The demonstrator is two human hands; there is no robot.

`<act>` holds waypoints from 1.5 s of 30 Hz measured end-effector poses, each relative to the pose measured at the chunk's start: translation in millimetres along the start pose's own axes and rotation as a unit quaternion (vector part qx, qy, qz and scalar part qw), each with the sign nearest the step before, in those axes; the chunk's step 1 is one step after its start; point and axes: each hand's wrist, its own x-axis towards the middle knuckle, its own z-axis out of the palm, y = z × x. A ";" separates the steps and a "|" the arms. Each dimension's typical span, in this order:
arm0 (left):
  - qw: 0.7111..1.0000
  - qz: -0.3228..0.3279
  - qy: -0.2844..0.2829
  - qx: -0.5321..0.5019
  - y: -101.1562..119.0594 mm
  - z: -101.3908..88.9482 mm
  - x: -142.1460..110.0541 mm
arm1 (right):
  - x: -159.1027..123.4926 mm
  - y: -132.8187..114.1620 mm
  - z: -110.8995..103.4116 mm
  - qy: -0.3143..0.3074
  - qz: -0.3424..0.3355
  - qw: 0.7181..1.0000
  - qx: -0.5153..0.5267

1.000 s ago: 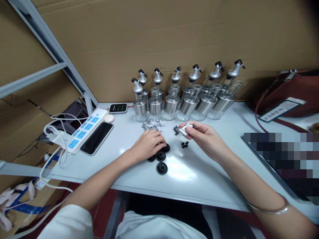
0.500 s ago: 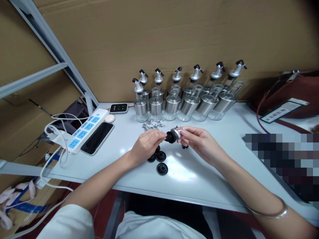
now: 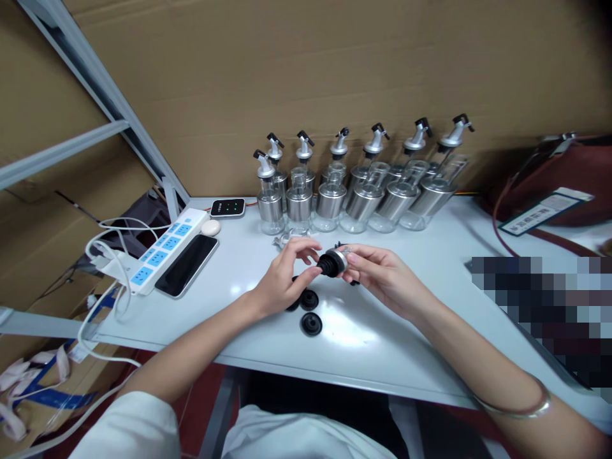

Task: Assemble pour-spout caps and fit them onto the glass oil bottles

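My right hand [image 3: 382, 271] pinches the silver head of a pour spout [image 3: 331, 262], whose ribbed black stopper points left. At the stopper's tip is the thumb of my left hand [image 3: 282, 277]; the fingers are spread and curved above it, so this hand is open. Whether the thumb presses on the stopper I cannot tell. Black round rubber caps [image 3: 312, 324] lie on the table below, some partly covered by my left hand. Behind its fingers is a small pile of silver spout parts [image 3: 283, 238]. A dark piece [image 3: 354, 282] shows under my right fingers.
Two rows of glass-and-steel bottles [image 3: 330, 203] stand at the back of the white table [image 3: 229, 331], several topped with spouts. At left are a power strip [image 3: 167, 250], a phone [image 3: 187, 265] and a small display device [image 3: 228, 208]. A brown bag [image 3: 564, 182] sits at right.
My left fingers have opened and lifted off the stopper, and the thumb is now at its tip. My right hand still holds the pour spout in nearly the same place.
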 end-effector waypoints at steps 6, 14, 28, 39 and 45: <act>0.991 -0.096 -0.076 -0.058 1.8 1.6 -0.1 | 1.6 7.8 -3.7 0.039 -0.042 0.994 -0.091; 0.997 -0.071 -0.026 -0.015 -0.5 6.6 -1.2 | -0.6 12.6 1.0 0.102 -0.156 0.956 -0.227; 0.978 -0.171 -0.017 -0.117 0.6 7.2 0.0 | -4.4 12.1 2.2 0.010 -0.172 0.947 -0.270; 0.983 -0.137 -0.072 -0.096 0.6 0.6 1.1 | -3.8 14.7 -1.8 0.031 -0.205 0.932 -0.296; 0.987 -0.113 -0.078 -0.088 -0.5 0.8 0.8 | -4.2 14.9 -4.1 0.035 -0.223 0.920 -0.321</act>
